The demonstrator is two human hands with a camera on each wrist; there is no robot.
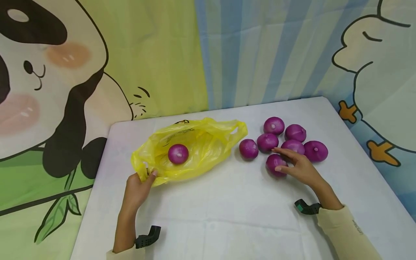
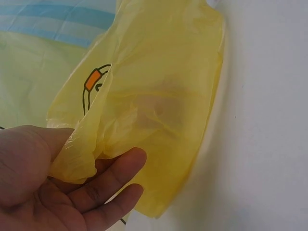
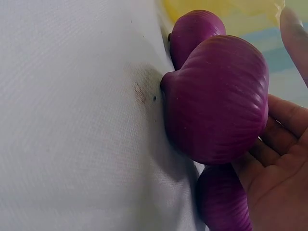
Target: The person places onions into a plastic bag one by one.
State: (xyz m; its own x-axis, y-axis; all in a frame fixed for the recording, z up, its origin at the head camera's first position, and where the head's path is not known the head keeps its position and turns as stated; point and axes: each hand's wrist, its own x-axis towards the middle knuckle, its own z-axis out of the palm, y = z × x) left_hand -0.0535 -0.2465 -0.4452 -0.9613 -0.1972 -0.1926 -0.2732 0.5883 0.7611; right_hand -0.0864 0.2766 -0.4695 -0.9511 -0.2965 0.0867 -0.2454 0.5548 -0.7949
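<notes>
Yellow bag (image 1: 208, 162), its edge pinched by the left hand (image 1: 139, 190), hides most of those fingers in the head view; the right hand (image 1: 303, 169) arches, unclenched, around a partly covered onion (image 1: 272, 164).

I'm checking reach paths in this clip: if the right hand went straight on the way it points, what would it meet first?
Most likely the purple onion directly before the right hand; depth leaves it unclear whether they already touch.
</notes>
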